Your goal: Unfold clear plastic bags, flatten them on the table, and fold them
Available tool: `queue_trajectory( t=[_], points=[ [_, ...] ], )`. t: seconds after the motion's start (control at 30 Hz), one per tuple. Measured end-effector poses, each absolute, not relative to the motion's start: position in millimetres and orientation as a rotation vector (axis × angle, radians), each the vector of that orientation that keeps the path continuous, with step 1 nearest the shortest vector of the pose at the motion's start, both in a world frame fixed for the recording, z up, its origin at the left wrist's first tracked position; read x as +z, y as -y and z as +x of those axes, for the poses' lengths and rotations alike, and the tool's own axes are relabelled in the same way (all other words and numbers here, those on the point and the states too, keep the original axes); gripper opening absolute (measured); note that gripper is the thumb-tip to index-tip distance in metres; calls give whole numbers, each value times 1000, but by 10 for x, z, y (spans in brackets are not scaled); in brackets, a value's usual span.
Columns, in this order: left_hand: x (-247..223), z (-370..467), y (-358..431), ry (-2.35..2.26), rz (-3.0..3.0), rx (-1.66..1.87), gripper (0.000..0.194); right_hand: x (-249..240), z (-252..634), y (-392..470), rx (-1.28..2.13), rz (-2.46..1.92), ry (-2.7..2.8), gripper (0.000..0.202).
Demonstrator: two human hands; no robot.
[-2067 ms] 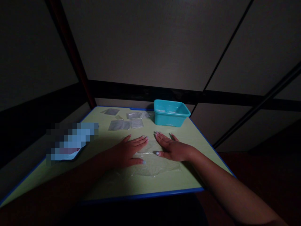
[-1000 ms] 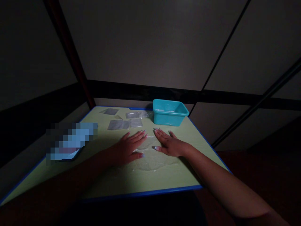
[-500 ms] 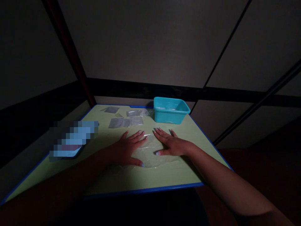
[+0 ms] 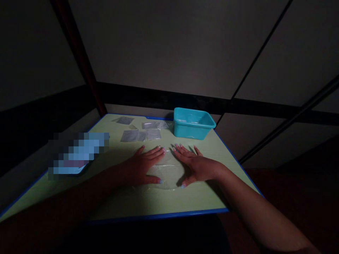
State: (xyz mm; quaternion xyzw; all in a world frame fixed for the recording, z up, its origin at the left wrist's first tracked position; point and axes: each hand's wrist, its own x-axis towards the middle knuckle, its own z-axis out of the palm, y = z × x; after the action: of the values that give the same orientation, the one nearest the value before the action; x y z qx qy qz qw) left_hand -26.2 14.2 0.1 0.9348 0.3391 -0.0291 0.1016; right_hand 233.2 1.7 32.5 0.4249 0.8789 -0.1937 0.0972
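the person's left hand (image 4: 141, 167) lies palm down over the left side of a clear plastic sheet (image 4: 169, 173), released, its fingers stretched forward and its thumb pointing inward. the right hand (image 4: 202, 167) is over the sheet's right side, also released, fingers extended and palm slightly arched, with the thumb tip near the sheet's front edge. the fingertips of both hands come near each other but stay apart. the sheet is spread on the pale green table (image 4: 190, 203), between and partly under the hands, with a few glinting creases. beyond the left hand are several flat, greyish packets (image 4: 129, 135), some side by side. a teal tub (image 4: 192, 132) stands upright at the far right corner; what is inside is hard to tell. a pixelated bluish object (image 4: 82, 155) lies at the table's left edge, with a wall (image 4: 159, 46) behind.
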Motion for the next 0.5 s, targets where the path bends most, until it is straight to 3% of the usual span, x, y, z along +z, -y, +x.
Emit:
queue_trajectory(
  t=[0.23, 0.5],
  points=[
    [-29, -267, -142, -983, 2779, -25, 82, 321, 2311, -17, -611, 1243, -2541, 117],
    [-31, -256, -185, -1160, 2848, 281, 69, 347, 2384, -51, -598, 1323, -2561, 115]
  ],
)
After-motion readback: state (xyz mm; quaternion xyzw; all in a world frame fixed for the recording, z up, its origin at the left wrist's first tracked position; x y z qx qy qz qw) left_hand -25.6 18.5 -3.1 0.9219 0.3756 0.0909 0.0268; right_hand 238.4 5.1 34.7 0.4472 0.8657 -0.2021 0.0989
